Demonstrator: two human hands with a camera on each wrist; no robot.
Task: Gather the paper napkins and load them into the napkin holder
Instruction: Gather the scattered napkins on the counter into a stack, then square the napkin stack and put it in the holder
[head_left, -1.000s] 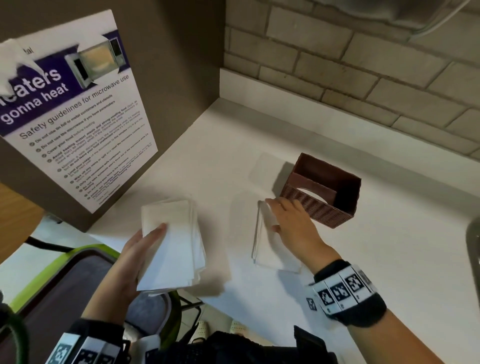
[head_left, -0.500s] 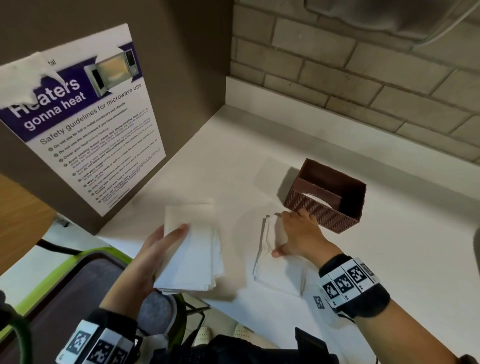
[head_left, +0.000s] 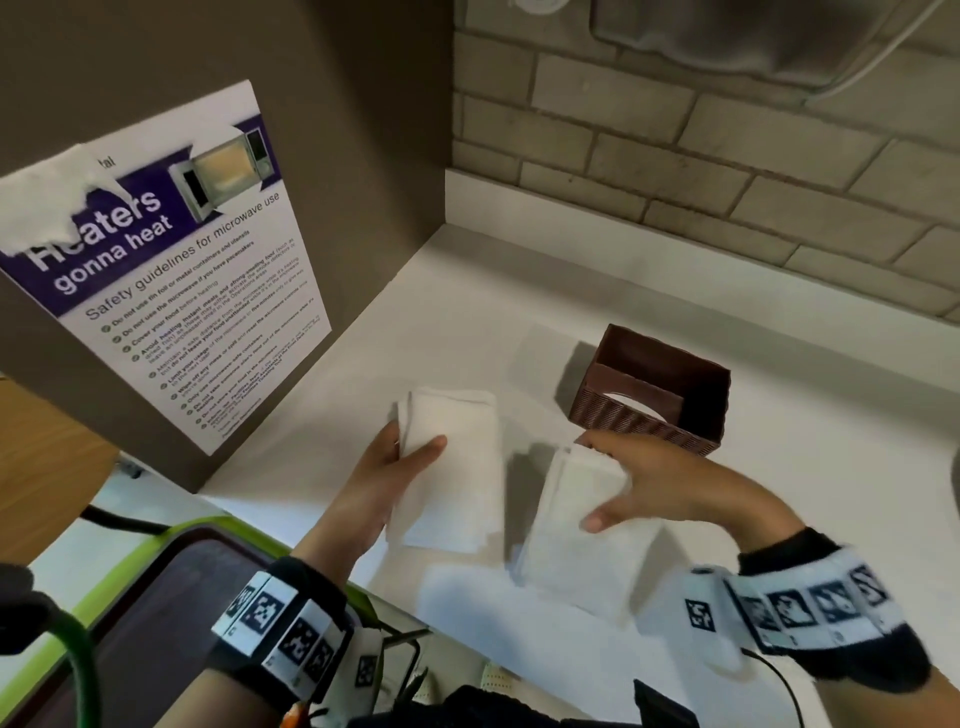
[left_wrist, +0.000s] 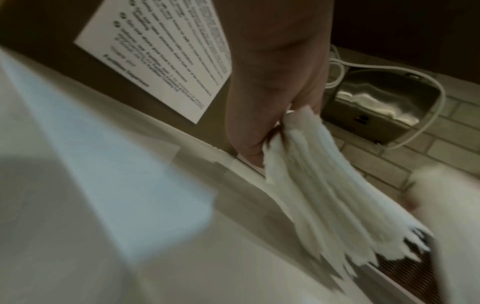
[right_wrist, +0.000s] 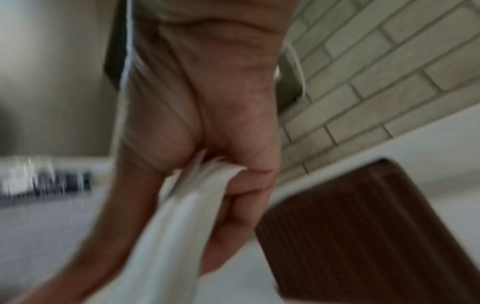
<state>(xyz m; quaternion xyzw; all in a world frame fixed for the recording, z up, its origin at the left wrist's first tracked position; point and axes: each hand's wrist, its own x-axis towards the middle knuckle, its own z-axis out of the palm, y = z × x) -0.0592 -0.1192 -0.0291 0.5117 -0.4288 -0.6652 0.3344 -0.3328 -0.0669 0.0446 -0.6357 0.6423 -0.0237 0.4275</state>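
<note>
While both stacks sit in hands, gathering looks nearly done: left hand (head_left: 384, 467) grips one napkin stack (head_left: 452, 467), right hand (head_left: 670, 493) pinches second stack (head_left: 576, 525) above worktop (head_left: 779, 493). Napkin holder (head_left: 654, 389) just beyond, looks empty; loading not yet done.

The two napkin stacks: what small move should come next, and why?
Probably bring the right hand's stack onto the left hand's stack. Each of the hands, left hand and right hand, grips its own stack, side by side, and the brown napkin holder just behind holds none yet; one stack loads more easily.
</note>
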